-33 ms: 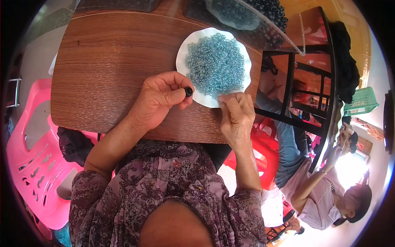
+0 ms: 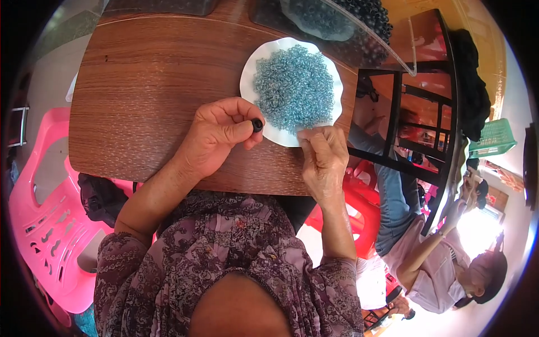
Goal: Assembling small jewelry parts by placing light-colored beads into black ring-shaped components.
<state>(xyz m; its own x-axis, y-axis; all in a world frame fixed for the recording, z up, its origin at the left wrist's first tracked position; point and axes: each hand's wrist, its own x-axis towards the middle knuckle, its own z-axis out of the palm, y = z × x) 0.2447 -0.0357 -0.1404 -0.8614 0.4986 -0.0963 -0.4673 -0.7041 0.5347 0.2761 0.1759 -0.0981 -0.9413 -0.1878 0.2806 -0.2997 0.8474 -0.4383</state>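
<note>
Between thumb and fingertips, my left hand (image 2: 216, 135) pinches a small black ring-shaped piece (image 2: 257, 124) with a hole in its end. It is held up beside the near left rim of a white plate (image 2: 251, 64) with a wavy edge. A heap of tiny, shiny, bluish see-through pieces (image 2: 295, 84), ring-like or coiled, fills the plate. My right hand (image 2: 324, 154) is at the plate's near right rim, thumb and fingers drawn together close to the heap. Whether a tiny piece is between those fingertips is hidden.
The plate stands on a brown wood-grain table (image 2: 151, 95). Beyond it, a clear bin (image 2: 412, 62) holds many black pieces (image 2: 370, 22). A pink chair (image 2: 62, 224) stands at left, a red stool (image 2: 359, 208) at right. Another person (image 2: 426, 264) sits at the right by a black-framed table (image 2: 443, 112).
</note>
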